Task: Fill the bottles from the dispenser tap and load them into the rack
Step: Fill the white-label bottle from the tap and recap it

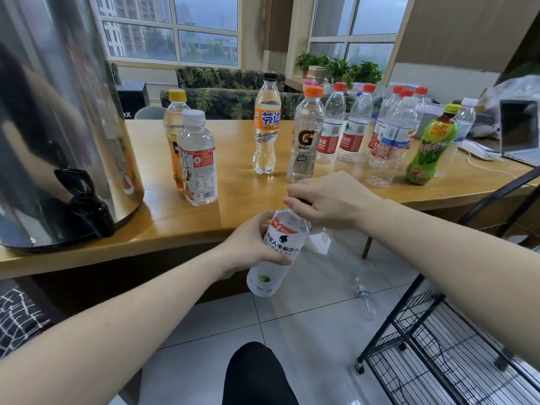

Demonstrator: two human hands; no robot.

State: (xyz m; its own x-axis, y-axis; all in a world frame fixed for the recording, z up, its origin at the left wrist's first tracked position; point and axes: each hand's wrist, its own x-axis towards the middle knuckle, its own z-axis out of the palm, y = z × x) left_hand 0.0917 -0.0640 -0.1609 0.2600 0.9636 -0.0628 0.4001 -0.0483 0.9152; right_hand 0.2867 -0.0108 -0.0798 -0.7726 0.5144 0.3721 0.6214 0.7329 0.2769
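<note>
A: Hands? 
B: A white-labelled bottle (277,252) is gripped round its middle by the left hand (251,247), tilted, in front of the table edge. Its top is covered by the right hand (327,200), fingers curled over the cap; the cap itself is hidden.

A: Tap?
B: The black tap (87,200) is seen low on the steel dispenser (58,112), left on the wooden table (233,200).

A: Rest?
B: Capped bottles are lined up behind: a Gatorade bottle (305,135), a green bottle (429,150). The black wire rack (438,346) is placed on the floor at right. One small bottle (365,296) is left lying on the tiles.
</note>
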